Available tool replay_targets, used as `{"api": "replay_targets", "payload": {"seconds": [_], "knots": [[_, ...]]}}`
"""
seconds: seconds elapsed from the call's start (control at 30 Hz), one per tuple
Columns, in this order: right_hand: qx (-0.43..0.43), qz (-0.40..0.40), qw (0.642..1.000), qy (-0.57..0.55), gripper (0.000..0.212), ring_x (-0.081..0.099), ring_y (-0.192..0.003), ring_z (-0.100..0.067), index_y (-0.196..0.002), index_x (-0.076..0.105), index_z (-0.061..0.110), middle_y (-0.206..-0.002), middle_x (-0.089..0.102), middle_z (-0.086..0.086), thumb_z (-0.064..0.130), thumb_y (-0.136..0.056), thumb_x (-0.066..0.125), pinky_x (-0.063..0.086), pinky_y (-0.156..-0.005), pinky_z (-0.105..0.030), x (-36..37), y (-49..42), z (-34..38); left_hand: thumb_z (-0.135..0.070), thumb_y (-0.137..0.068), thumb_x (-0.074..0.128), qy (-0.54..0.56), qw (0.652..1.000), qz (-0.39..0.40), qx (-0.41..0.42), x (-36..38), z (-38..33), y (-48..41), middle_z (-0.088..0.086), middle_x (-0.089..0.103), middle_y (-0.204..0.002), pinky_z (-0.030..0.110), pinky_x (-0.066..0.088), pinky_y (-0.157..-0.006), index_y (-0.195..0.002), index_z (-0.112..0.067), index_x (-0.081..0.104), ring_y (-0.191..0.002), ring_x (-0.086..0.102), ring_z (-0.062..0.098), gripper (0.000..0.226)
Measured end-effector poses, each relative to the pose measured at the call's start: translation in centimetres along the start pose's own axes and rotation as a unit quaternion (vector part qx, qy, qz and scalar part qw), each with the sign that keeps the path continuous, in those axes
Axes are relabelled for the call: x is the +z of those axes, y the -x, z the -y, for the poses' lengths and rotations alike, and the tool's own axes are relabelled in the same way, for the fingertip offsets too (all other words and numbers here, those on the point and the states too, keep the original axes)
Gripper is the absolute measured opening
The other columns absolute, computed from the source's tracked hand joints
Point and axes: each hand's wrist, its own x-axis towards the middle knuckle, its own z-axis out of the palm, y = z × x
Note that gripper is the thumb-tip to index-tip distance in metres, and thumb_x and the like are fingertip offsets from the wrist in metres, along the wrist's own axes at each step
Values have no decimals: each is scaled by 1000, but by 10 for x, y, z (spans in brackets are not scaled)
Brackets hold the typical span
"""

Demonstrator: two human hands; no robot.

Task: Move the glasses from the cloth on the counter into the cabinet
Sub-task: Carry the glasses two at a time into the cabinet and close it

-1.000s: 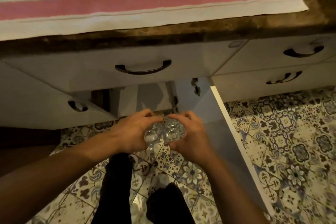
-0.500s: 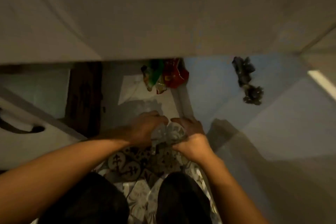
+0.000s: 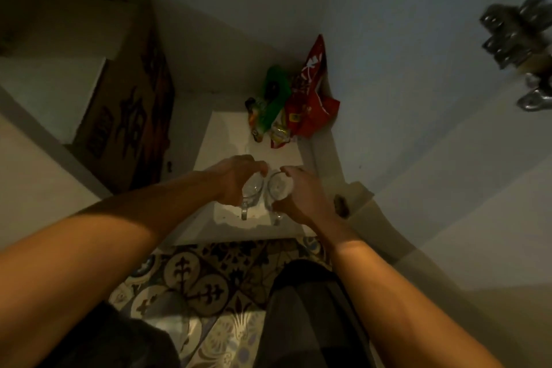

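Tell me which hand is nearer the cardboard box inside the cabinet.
Left. The left hand, holding a glass, sits just right of the cardboard box. The right hand, holding the other glass, is farther right, beyond the left hand.

Inside a dim low cabinet (image 3: 388, 75), white floor panel lit near the front. Left hand (image 3: 236, 181) wrapped around a clear handled glass (image 3: 252, 188); right hand (image 3: 301, 194) wrapped around a second clear glass (image 3: 279, 185). Both glasses side by side, nearly touching, just above or on the cabinet floor, contact unclear. Handles pointing toward the camera. Red snack bag (image 3: 310, 98) and green packet (image 3: 273, 98) leaning in the back corner. Cardboard box (image 3: 125, 92) at left. Metal hinge (image 3: 519, 48) on the open door at right. Patterned floor tiles (image 3: 209, 284) below, dark-trousered knees either side.
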Motion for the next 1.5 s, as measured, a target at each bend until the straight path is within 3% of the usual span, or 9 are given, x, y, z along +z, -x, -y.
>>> {"api": "replay_targets", "payload": {"seconds": [0.13,0.3,0.4,0.7,0.8,1.03,1.2,1.5], "knots": [[1,-9,1000,26,77,49,-123,-34,-135,51,8,-135,53,-16,23,-68,86,40,-103,-39,17,-23,-7,-23,-75,82,-8,998,56,-16,5,8,-20,12,45,-135,40,44,-101,-143,-19,37,-121,49,30,82],[14,13,997,77,52,56,-110,-33,-117,60,10,-121,60,-13,23,-71,81,43,-87,-33,36,-48,-6,-24,-78,81,-15,996,82,-22,23,29,-40,14,45,-138,36,43,-97,-145,-17,34,-123,49,30,82],[29,26,996,76,63,54,-115,-35,-130,54,9,-130,55,-13,22,-75,80,47,-94,-36,49,-63,-6,-22,-75,83,-19,996,84,-24,23,42,-50,16,50,-133,40,46,-96,-142,-16,38,-117,53,31,80],[23,23,996,80,69,54,-116,-36,-137,52,12,-132,55,-13,15,-74,79,48,-96,-40,94,-102,-14,-29,-77,81,28,997,15,-74,62,84,-88,16,44,-137,43,44,-102,-144,-25,39,-121,50,35,80],[18,11,996,82,65,55,-113,-37,-135,53,12,-129,55,-12,14,-75,77,49,-94,-39,101,-114,-13,-27,-82,77,70,994,3,-85,70,96,-94,15,44,-140,39,44,-102,-143,-28,43,-121,51,34,69],[49,-7,997,58,53,55,-109,-34,-122,60,13,-122,59,-11,18,-73,81,48,-95,-42,110,-139,-13,-26,-82,76,42,995,-5,-90,72,107,-111,13,39,-141,36,41,-100,-147,-31,35,-124,49,34,76],[42,5,997,58,68,52,-116,-35,-138,50,11,-132,55,-11,17,-77,78,46,-98,-38,112,-154,-13,-21,-88,68,0,996,0,-91,72,114,-120,13,44,-137,39,42,-99,-151,-32,27,-123,50,34,76],[31,-1,997,68,63,52,-115,-35,-132,53,12,-130,54,-13,20,-76,80,46,-98,-41,109,-170,-14,-22,-94,60,-19,994,-19,-104,65,115,-126,13,35,-147,41,33,-111,-150,-27,30,-133,40,34,64]]}}
